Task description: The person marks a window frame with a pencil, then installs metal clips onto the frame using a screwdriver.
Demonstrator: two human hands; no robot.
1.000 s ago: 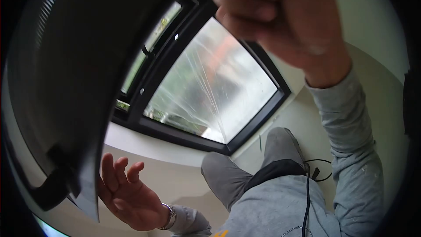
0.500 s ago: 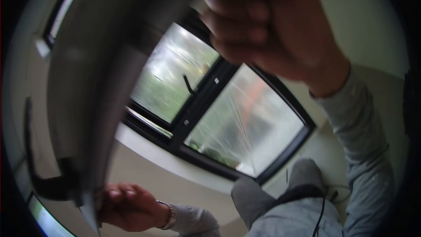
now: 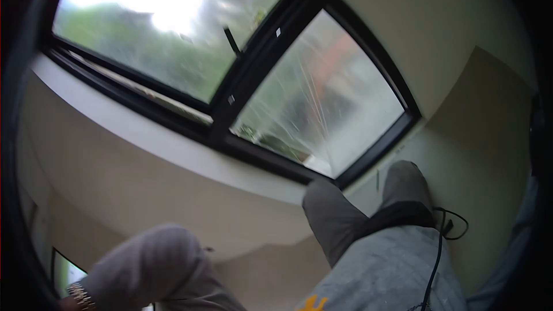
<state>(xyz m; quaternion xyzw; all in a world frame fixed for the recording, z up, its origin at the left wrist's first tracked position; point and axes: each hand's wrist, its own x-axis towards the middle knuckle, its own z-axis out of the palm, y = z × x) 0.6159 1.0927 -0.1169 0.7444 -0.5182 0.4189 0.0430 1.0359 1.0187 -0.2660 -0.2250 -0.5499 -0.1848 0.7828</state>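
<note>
My left arm, in a grey sleeve, bends down at the lower left. A metal-link watch [image 3: 80,296] is around the wrist. Only a sliver of my left hand [image 3: 68,304] shows at the bottom-left edge, its fingers cut off. What it touches is hidden. My right hand is outside the view; a dim bluish stretch of fabric [image 3: 510,259] lies along the right edge. Near the left wrist is part of a lit screen [image 3: 69,270] with a dark border.
A black-framed window [image 3: 216,132] with a lever handle [image 3: 231,40] fills the upper part. Below it runs a white sill [image 3: 144,147]. My grey-clad legs [image 3: 331,213] extend toward the wall. A black cable [image 3: 439,259] hangs over my shirt.
The large dark panel with a black handle, between my hands before, has left the view. My right hand has gone out of sight. My left hand has dropped toward the bottom-left corner.
</note>
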